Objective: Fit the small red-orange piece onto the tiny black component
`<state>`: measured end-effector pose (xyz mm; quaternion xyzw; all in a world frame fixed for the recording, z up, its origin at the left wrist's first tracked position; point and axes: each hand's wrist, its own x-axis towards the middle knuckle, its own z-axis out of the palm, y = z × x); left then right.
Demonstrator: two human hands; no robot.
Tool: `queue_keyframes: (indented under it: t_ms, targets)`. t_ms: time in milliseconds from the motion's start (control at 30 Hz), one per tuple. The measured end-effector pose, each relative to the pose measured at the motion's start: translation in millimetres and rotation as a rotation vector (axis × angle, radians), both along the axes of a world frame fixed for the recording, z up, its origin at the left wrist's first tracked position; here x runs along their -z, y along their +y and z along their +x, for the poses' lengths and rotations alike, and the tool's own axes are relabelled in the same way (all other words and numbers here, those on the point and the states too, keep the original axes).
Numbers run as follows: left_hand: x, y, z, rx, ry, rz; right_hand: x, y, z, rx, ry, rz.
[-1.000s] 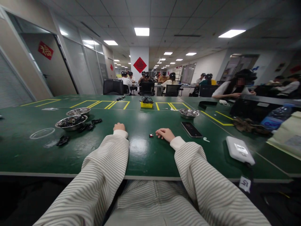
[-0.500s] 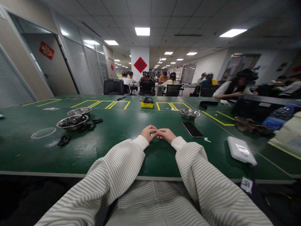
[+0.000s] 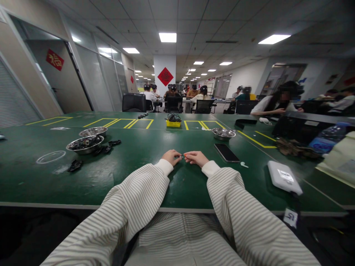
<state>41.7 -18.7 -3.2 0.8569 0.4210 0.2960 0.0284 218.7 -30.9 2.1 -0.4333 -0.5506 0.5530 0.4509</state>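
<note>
My left hand (image 3: 172, 157) and my right hand (image 3: 195, 158) are close together over the green table (image 3: 155, 144), a narrow gap between their fingertips. A tiny dark and shiny piece (image 3: 182, 157) shows at the left fingertips, which are pinched on it; its kind is too small to make out. The right thumb and fingers are pinched together too, and what they hold, if anything, is too small to tell. To the right of my right hand lie a black phone (image 3: 226, 152) and a white earbud (image 3: 244, 164).
Steel bowls with dark parts (image 3: 85, 145) stand at left, near loose black pieces (image 3: 75, 166). A steel bowl (image 3: 223, 134) stands at right and a yellow box of cables (image 3: 173, 123) at the back. A white device (image 3: 284, 177) lies at right. Several people sit beyond.
My hands have drawn slightly apart, the left one moving a little to the left. The tiny piece between the fingertips has come into view.
</note>
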Motion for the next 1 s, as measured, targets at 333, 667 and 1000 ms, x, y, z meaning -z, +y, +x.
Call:
queue_keyframes:
  t_ms: [333,667,1000]
  targets:
    - [-0.2,-2.8,3.2,0.093,-0.21,0.204,1.0,0.4,-0.6,-0.054,0.074,0.088]
    - [0.5,-3.1,4.0,0.155,-0.324,0.279,-1.3,-2.3,-2.1,-0.097,0.168,0.117]
    - [-2.9,-7.4,3.3,0.157,-0.343,0.276,-6.4,-7.2,-3.3,-0.131,0.188,0.102]
